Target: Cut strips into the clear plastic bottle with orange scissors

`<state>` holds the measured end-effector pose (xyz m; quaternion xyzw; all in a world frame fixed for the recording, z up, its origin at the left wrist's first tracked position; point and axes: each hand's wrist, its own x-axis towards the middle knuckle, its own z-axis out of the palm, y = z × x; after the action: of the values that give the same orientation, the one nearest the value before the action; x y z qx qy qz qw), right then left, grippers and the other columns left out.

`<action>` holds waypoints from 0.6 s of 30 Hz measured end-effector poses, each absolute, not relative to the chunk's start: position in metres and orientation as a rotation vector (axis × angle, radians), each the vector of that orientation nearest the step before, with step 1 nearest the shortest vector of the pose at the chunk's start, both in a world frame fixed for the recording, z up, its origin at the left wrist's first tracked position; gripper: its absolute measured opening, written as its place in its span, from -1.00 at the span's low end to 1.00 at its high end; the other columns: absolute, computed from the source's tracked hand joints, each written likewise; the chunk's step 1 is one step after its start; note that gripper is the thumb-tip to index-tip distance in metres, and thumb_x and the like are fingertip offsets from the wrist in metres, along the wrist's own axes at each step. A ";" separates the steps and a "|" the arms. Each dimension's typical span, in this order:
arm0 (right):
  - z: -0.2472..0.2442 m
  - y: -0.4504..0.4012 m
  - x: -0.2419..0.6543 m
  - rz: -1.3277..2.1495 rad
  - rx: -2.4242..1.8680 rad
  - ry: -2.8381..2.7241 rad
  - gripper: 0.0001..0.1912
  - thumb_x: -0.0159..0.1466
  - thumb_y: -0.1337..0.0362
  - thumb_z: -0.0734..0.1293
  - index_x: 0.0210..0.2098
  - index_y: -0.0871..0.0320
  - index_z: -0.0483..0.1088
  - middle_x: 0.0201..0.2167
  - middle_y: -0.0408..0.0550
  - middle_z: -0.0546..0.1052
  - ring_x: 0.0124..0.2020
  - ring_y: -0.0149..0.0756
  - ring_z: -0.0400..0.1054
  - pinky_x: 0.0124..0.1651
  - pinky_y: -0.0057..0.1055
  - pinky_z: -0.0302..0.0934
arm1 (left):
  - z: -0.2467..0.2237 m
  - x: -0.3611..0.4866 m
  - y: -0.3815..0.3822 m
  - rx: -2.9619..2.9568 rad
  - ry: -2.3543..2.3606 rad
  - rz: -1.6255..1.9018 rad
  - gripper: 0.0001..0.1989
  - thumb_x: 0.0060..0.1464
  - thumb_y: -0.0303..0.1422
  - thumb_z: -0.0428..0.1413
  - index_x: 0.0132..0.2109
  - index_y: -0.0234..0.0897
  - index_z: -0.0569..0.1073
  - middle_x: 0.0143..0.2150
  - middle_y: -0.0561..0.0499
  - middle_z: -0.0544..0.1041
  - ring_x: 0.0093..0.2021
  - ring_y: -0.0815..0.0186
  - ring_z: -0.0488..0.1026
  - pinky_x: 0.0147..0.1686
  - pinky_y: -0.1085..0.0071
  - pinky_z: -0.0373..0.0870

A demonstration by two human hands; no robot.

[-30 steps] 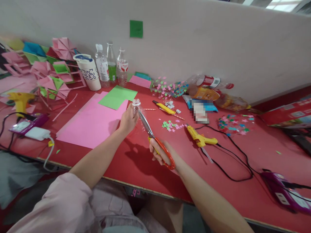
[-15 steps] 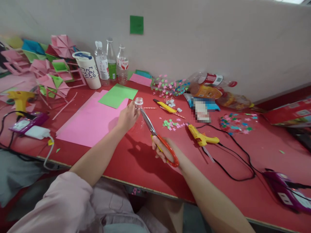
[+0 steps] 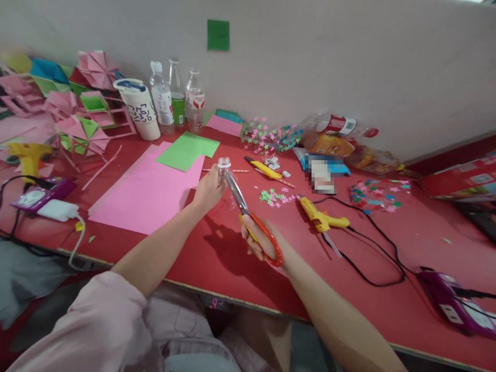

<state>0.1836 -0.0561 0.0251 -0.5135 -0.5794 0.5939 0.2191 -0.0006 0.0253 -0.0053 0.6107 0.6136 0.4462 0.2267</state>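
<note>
My left hand (image 3: pixel 210 192) grips a clear plastic bottle piece (image 3: pixel 224 164) by its upper part, with the threaded neck pointing up. Its lower edge is transparent and hard to make out against the red table. In my right hand (image 3: pixel 256 240) is a pair of scissors (image 3: pixel 237 193) with red and yellow handles, the fingers wrapped round the grips. The scissor blades reach up and left to the plastic just under the neck, beside my left fingers. Pink sheets (image 3: pixel 143 194) and a green sheet (image 3: pixel 188 151) lie to the left of my left hand.
Yellow glue gun (image 3: pixel 323 216) with a black cord lies at right, near paper stars (image 3: pixel 273 198) and a yellow cutter (image 3: pixel 265 169). Upright bottles (image 3: pixel 195 103) and a cream tumbler (image 3: pixel 140 111) stand at the back. Purple power strips (image 3: pixel 459 305) sit at the sides.
My left hand and the bottle piece have shifted slightly right. The scissors stay close to the plastic, their blades looking a little closer together.
</note>
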 end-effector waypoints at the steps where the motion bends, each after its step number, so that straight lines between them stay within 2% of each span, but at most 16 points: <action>1: 0.025 -0.057 0.183 1.644 -1.427 -1.604 -0.37 0.23 -0.37 0.23 -0.54 0.06 0.23 -0.87 -0.39 0.14 -0.85 -0.51 0.05 -0.55 -0.45 0.30 | -0.006 0.000 0.025 1.662 1.677 1.250 -0.89 0.10 -0.41 0.01 -0.28 -0.13 0.19 -0.37 0.02 0.38 -0.35 0.20 0.35 -0.24 0.24 0.25; 4: 0.025 -0.058 0.182 1.648 -1.447 -1.598 -0.38 0.22 -0.37 0.24 -0.56 0.06 0.21 -0.87 -0.39 0.13 -0.87 -0.51 0.04 -0.61 -0.48 0.25 | -0.012 -0.001 0.027 1.621 1.617 1.321 -0.89 0.06 -0.42 0.04 -0.24 -0.15 0.28 -0.35 0.01 0.42 -0.33 0.18 0.39 -0.21 0.22 0.30; 9: 0.024 -0.058 0.181 1.648 -1.479 -1.578 -0.38 0.21 -0.37 0.25 -0.57 0.05 0.18 -0.88 -0.40 0.11 -0.88 -0.52 0.03 -0.68 -0.51 0.17 | -0.021 -0.002 0.030 1.607 1.534 1.441 -0.76 0.06 -0.43 0.09 -0.08 -0.15 0.40 -0.25 -0.04 0.52 -0.27 0.17 0.46 -0.20 0.22 0.37; 12: 0.024 -0.057 0.180 1.643 -1.498 -1.575 -0.37 0.20 -0.37 0.26 -0.57 0.05 0.17 -0.88 -0.40 0.11 -0.88 -0.52 0.02 -0.71 -0.53 0.13 | -0.025 -0.003 0.033 1.618 1.507 1.478 -0.71 0.06 -0.46 0.08 -0.04 -0.17 0.42 -0.21 -0.06 0.55 -0.26 0.18 0.49 -0.19 0.23 0.40; 18: 0.024 -0.058 0.179 1.623 -1.522 -1.566 -0.39 0.20 -0.34 0.28 -0.57 0.05 0.16 -0.87 -0.40 0.10 -0.89 -0.53 0.00 -0.76 -0.55 0.05 | -0.033 -0.004 0.035 1.623 1.486 1.554 -0.66 0.02 -0.40 0.08 0.00 -0.17 0.39 -0.29 -0.02 0.51 -0.32 0.22 0.43 -0.27 0.27 0.35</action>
<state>0.1791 -0.0576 0.0243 -0.5471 -0.5628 0.5834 0.2088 -0.0040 0.0347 -0.0330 0.5875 0.5377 0.5626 0.2219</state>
